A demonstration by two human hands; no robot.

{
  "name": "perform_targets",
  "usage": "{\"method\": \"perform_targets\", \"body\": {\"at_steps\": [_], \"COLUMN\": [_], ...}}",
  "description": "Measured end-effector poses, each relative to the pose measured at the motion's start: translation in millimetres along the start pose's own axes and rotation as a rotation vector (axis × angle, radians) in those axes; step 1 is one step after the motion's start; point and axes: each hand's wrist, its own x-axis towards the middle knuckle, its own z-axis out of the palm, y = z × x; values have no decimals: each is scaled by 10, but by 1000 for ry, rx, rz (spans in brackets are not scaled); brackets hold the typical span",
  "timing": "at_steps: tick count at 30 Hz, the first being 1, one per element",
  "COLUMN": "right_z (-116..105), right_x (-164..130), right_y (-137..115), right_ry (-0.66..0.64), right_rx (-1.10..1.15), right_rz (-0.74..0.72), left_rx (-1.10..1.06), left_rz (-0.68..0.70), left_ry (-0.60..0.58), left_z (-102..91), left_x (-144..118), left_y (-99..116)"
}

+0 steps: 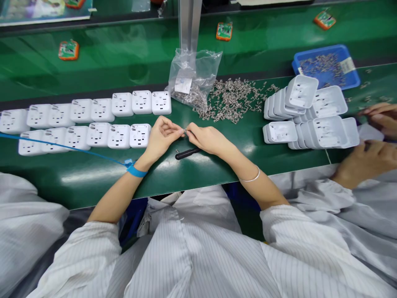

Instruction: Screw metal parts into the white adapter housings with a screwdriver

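Note:
My left hand (163,136) and my right hand (204,136) meet over the green bench, fingertips pinched together on a small metal part (185,130). The part is mostly hidden between the fingers; it looks like the small metal pieces in the loose heap (232,99) behind my hands. Just below my right hand, a black-handled tool (187,154) lies on the bench. To the left of my left hand stand two rows of white socket housings (140,135). A blue strap with a cord circles my left wrist.
A clear plastic bag (194,78) of metal pieces stands by a metal post. White open housings (328,131) are stacked at the right, with a blue tray (328,68) of metal parts behind. A co-worker's hands (369,159) are at far right. Orange-framed circuit boards (224,31) sit on the conveyor.

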Motion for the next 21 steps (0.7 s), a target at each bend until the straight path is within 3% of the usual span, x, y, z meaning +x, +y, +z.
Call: {"method": "perform_targets", "body": {"at_steps": [8,14,18,21], "right_z": [58,51,18,35], "right_x": [-10,-21,-24,-23], "right_y": [76,43,-2,-11], "right_ry": [127,166,131,76], "right_rx": [28,32,83,275], "right_rz": [-101,-65,-5,23], "left_rx": [-1,-50,-53,-54], "left_rz": [-59,-66,-35,-16], "left_ry": [-18,20,41,13], "left_z": [-51,-31,-8,2], "left_x": [27,21,14,8], "left_y": [0,-13,11,21]}}
